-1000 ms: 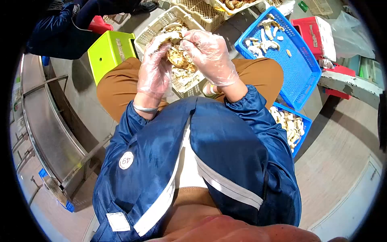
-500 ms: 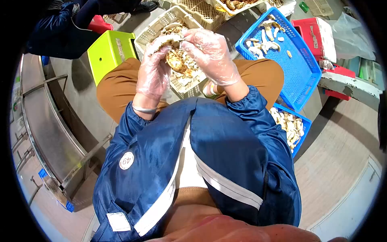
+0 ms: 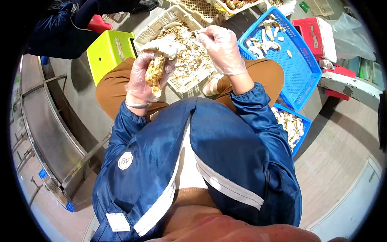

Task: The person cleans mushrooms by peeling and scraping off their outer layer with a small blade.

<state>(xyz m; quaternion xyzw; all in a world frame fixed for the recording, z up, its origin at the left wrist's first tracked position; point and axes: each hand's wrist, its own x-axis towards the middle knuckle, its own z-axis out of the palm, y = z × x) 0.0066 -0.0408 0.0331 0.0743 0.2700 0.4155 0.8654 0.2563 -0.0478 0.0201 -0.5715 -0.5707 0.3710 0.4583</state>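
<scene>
one mushroom (image 3: 155, 69) in left hand (image 3: 140, 80), "49" jacket badge (image 3: 125, 160)

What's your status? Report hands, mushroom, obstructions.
Left hand holds mushroom, cap outward. Right hand off it, grip unclear. Pale crate of scraps below; no obstruction visible between hands.

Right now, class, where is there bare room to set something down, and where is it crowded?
Free: the near half of the large blue tray, inside its walls and below the mushroom pieces; also the floor to the right of the small blue tray. Crowded: the pale basket in front, strewn with scraps; the small blue tray, heaped with pieces.
</scene>
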